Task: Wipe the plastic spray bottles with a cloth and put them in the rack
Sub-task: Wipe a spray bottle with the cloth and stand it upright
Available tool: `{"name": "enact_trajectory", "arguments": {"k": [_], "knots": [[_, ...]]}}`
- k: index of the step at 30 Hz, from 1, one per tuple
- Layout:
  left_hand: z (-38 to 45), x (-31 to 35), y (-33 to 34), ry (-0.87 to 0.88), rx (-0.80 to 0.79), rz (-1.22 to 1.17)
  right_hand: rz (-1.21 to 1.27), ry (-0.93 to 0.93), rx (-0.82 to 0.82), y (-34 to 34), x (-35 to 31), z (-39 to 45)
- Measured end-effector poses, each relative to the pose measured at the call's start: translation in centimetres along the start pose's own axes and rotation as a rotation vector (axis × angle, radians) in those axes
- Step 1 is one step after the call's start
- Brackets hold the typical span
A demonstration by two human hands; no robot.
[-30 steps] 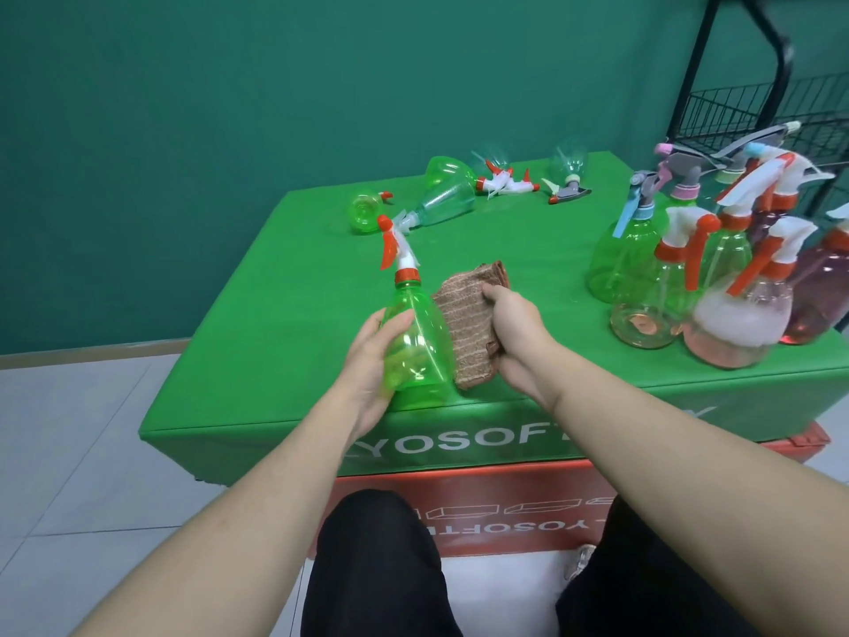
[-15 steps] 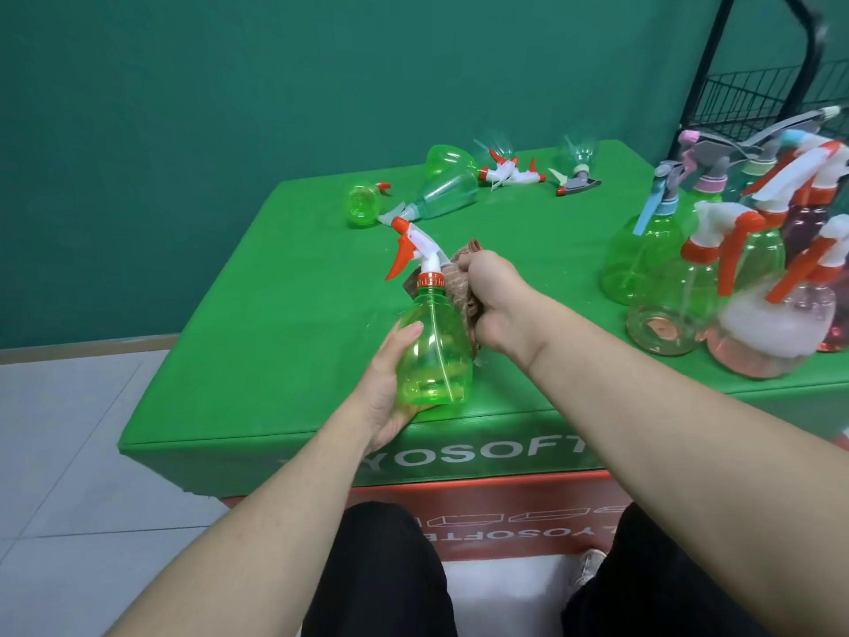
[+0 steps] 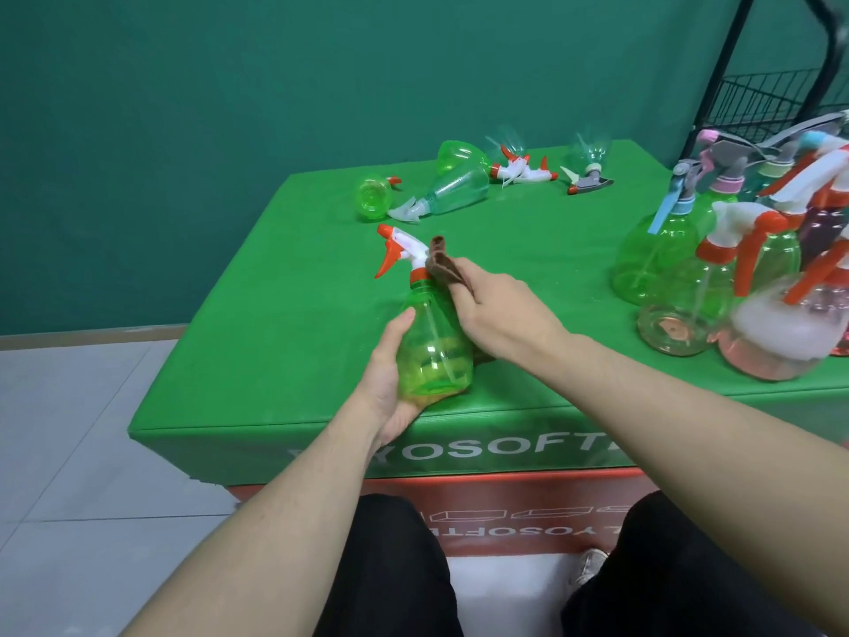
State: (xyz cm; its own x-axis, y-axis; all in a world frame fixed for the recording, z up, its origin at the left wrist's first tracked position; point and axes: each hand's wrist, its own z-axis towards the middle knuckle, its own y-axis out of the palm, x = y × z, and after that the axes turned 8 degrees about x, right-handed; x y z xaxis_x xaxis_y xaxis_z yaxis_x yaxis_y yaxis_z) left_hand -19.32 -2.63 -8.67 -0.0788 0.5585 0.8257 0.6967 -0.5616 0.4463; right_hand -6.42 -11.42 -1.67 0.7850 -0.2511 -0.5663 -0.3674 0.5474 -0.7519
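The left hand (image 3: 390, 383) holds a green spray bottle (image 3: 434, 351) from below and from its left side, with the thumb lying on the bottle's wall and the fingers curled under its base. The bottle stands almost upright over the near edge of the green table (image 3: 285, 314), and its white and orange trigger head (image 3: 399, 252) points to the left. The right hand (image 3: 500, 314) grips a brown cloth (image 3: 443, 266) and presses it against the neck and right shoulder of the bottle; one end of the cloth sticks up beside the trigger head. On the far side of the table lie several bottles on their sides (image 3: 455, 190). At the right a group of upright bottles (image 3: 716, 278) stands close together. Behind them, at the far right, a black wire rack (image 3: 781, 103) is partly seen.
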Motion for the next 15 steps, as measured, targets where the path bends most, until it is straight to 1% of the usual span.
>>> {"name": "enact_trajectory", "arguments": {"k": [2,5,7,8,9,11,15], "knots": [[0.0,0.0,0.0,0.003,-0.008,-0.035,0.143,0.136,-0.022,-0.2,0.1,-0.2],[0.0,-0.1,-0.1,0.011,0.010,-0.111,0.451,0.406,-0.028,0.0,0.7,-1.0],[-0.2,-0.2,-0.2,0.008,0.032,-0.161,0.644,0.546,0.016,0.1,0.9,-1.2],[-0.3,-0.2,-0.2,0.006,0.041,-0.180,0.701,0.580,0.053,0.1,0.6,-1.1],[-0.4,-0.2,-0.3,0.002,0.046,-0.194,0.725,0.582,0.084,0.1,0.3,-1.0],[-0.6,-0.2,-0.3,-0.001,0.050,-0.191,0.650,0.490,0.126,0.2,-0.5,-0.6],[-0.6,-0.3,0.0,0.010,0.025,-0.159,0.444,0.145,0.163,0.5,-2.4,-0.5]]}}
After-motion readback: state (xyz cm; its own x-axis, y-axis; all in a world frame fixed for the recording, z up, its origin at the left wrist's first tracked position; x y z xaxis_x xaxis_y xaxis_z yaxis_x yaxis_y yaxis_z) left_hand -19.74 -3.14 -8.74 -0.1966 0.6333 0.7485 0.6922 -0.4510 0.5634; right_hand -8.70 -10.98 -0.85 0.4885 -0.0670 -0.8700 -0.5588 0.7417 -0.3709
